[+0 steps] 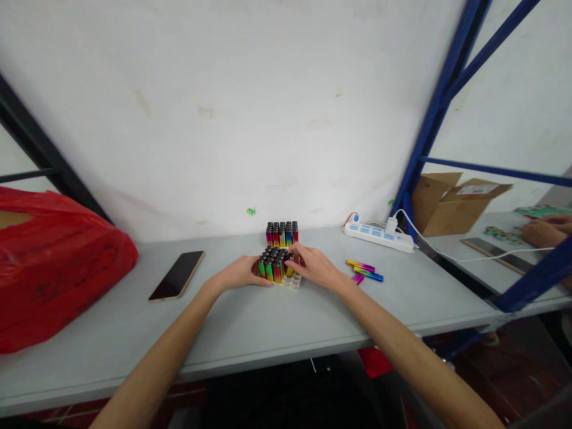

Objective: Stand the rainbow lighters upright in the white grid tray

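Black-topped metallic tubes point(269, 271) in green, yellow, red and pink stand upright in a pale tray point(292, 282) with round holes; several holes at its right front show bare. My left hand point(242, 271) is curled against the left side of this group, thumb along the front. Over the right side, my right hand point(311, 265) has its fingers closed on one black-topped tube, partly hidden by the fingers. Behind stands a second block of similar upright tubes point(282, 234). Loose shiny tubes point(369, 274) lie to the right of my right hand.
A phone point(177, 275) lies left on the grey table point(250, 325), beyond it a red plastic bag point(58, 262). A white power strip point(379, 236) with cables is at the back right, beside a blue frame point(429, 131). Past it are a cardboard box point(451, 205) and another person's hands point(547, 231).
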The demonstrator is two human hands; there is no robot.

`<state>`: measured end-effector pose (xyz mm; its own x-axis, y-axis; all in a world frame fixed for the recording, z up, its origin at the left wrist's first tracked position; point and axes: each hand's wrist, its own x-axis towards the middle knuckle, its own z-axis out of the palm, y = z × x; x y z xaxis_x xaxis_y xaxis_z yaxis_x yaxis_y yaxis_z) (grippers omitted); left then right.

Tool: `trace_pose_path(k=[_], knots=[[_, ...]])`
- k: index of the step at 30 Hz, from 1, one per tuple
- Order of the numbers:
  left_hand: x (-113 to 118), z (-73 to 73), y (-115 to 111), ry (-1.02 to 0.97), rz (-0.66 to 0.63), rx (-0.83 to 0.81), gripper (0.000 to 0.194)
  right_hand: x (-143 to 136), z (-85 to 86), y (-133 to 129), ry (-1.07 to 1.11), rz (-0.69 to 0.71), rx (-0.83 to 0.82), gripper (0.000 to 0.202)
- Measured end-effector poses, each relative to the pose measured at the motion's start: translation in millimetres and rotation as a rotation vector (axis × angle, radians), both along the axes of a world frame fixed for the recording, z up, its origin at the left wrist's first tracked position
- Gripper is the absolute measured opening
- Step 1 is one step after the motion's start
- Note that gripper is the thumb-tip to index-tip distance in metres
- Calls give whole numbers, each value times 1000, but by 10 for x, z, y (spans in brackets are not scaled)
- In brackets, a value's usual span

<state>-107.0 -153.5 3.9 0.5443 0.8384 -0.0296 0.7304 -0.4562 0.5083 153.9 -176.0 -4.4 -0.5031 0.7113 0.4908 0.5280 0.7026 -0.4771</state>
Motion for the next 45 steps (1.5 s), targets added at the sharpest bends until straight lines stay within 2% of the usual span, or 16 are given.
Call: trace_pose_path(k=[6, 12, 20, 26, 29, 32, 36, 39, 43, 45], knots=[[-6, -25, 15, 36, 22, 25, 64, 21, 33, -20, 14, 110, -66, 17], [0, -13, 2, 17, 15, 19, 65, 52, 59, -27, -5, 95, -63, 15], [17, 11, -15, 21, 18, 15, 65, 5, -11, -1, 45, 8, -39, 33], [20, 16, -18, 13, 20, -6, 64, 231, 83, 75, 20, -218, 51, 25], [10, -4, -2, 1, 17, -10, 64, 419, 28, 154, -100, -225, -38, 20], [9, -16, 5, -16, 16, -18, 64, 547, -41, 200, -190, -146, -169, 24], [22, 1, -11, -2, 6, -17, 64, 578, -55, 207, -322, -37, -323, 39], [25, 16, -21, 32, 19, -15, 65, 542, -41, 204, -366, -15, -377, 38], [15, 11, -20, 37, 21, -9, 65, 496, -12, 209, -329, -40, -247, 39], [12, 9, -20, 31, 17, -5, 65, 471, 18, 209, -245, -60, -146, 30]])
